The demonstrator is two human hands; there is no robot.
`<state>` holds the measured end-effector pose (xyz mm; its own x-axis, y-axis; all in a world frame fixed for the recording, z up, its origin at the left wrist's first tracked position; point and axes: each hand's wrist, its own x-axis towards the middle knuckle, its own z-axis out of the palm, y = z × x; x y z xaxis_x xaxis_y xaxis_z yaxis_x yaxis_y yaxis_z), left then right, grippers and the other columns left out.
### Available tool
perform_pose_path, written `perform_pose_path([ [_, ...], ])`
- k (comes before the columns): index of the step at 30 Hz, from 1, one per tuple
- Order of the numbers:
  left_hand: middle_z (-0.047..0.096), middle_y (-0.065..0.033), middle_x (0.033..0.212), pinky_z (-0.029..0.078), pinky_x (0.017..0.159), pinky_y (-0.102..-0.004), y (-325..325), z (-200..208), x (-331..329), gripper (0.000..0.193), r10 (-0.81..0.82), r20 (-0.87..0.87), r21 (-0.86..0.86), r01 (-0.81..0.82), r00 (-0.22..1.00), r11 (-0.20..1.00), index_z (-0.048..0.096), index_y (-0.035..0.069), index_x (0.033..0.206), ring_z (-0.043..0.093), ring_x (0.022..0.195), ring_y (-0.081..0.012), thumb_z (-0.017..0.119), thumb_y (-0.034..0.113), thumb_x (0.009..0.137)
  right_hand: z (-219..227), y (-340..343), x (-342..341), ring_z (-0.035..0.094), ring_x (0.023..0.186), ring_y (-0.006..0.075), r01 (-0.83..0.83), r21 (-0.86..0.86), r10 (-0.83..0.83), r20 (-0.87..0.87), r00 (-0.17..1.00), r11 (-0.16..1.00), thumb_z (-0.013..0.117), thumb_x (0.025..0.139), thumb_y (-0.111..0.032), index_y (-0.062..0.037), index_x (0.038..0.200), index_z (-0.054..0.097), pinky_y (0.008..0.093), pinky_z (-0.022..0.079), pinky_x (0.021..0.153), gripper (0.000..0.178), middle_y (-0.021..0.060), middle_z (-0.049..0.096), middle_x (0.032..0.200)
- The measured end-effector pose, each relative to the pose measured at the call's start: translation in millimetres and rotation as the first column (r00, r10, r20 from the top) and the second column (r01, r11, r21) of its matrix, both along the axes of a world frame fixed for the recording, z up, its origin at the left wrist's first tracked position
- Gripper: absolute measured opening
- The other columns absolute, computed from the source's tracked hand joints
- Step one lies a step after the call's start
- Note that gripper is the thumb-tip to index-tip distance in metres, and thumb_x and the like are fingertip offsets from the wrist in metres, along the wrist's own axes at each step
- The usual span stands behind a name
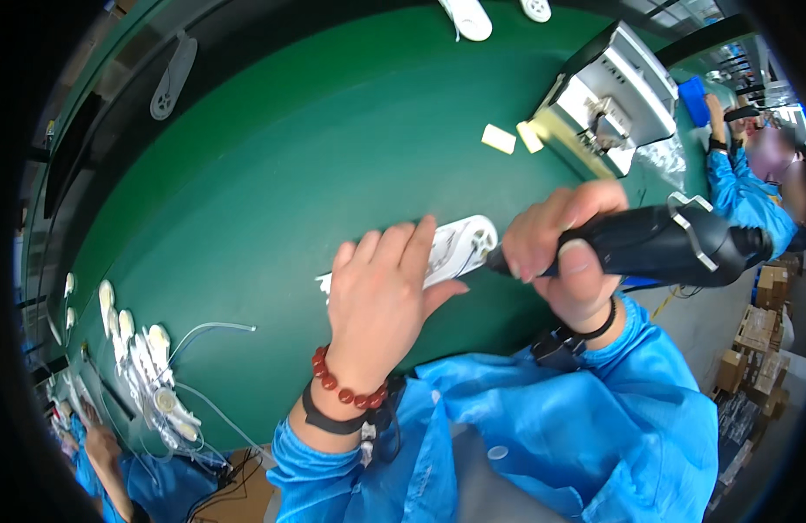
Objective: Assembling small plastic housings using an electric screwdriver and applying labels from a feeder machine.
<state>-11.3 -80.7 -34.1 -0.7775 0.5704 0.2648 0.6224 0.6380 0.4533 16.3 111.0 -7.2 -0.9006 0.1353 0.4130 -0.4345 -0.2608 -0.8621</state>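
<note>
A long white plastic housing (462, 247) lies on the green work mat, its open inner side facing up and a round spoked part at its right end. My left hand (381, 283) holds it down, fingers across the far side and thumb along the near side, hiding its left half. In my right hand (570, 240) is a black electric screwdriver (660, 246), gripped near its front and held nearly level. Its tip points left at the round end of the housing; whether it touches is hard to make out.
A white and grey box-shaped machine (625, 96) stands at the far right, with two pale yellow blocks (499, 139) beside it. More white housings (468, 19) lie at the far edge. White cabled parts (146, 357) are heaped at left. Co-workers sit at right (751, 187) and lower left (115, 462).
</note>
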Motion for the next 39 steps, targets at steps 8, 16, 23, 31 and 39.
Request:
perform_pose_path([
  [8,0.066,-0.0041,0.105,0.042,0.073,-0.0363,1,-1,1,0.071,-0.005,-0.012,0.016,0.005,1.0,1.0,0.066,0.005,0.123,0.062,0.088,-0.0238,0.085,0.038,0.063,-1,5,2,0.052,0.055,0.0157,-0.078,-0.003,0.078,0.047,0.996,0.997,0.072,0.094,-0.028,-0.01,0.105,0.044,0.0317,0.046,0.052,0.035,0.0047,0.053,0.071],
  [16,0.066,-0.0041,0.103,0.044,0.073,-0.0371,2,0,1,0.069,-0.01,0.018,-0.032,0.011,1.0,0.999,0.066,0.006,0.123,0.062,0.088,-0.0236,0.085,0.037,0.064,-5,2,9,0.053,0.056,0.0157,-0.103,0.023,0.102,0.038,0.994,0.994,0.073,0.094,-0.028,-0.0109,0.103,0.044,0.0324,0.047,0.054,0.035,0.0039,0.053,0.07],
  [23,0.066,-0.0063,0.103,0.045,0.073,-0.0386,2,4,-1,0.068,-0.005,0.037,-0.049,0.007,0.999,0.999,0.067,0.006,0.122,0.063,0.088,-0.0253,0.083,0.041,0.066,12,13,2,0.06,0.065,0.0166,-0.203,0.029,0.197,0.143,0.97,0.979,0.072,0.09,-0.009,-0.0037,0.084,0.053,0.0295,0.051,0.063,0.02,0.0066,0.059,0.07],
  [31,0.066,-0.006,0.104,0.045,0.078,-0.0363,-3,9,0,0.069,-0.031,0.022,-0.071,0.033,0.999,0.997,0.063,0.005,0.127,0.061,0.091,-0.0227,0.077,0.048,0.075,64,48,-232,0.069,0.069,0.0154,0.3,0.645,-0.557,0.236,0.796,0.703,0.07,0.091,-0.022,0.0059,0.115,0.056,0.028,0.054,0.065,0.039,0.0116,0.066,0.071],
  [39,0.062,-0.005,0.099,0.044,0.078,-0.0338,-12,0,3,0.069,-0.009,0.0,-0.003,0.009,1.0,1.0,0.061,0.004,0.129,0.059,0.089,-0.0199,0.077,0.046,0.076,-33,198,-358,0.075,0.069,0.0282,-0.178,0.978,-0.852,0.181,0.491,0.105,0.064,0.088,-0.018,0.0051,0.088,0.073,0.0397,0.059,0.071,0.025,0.0161,0.075,0.081],
])
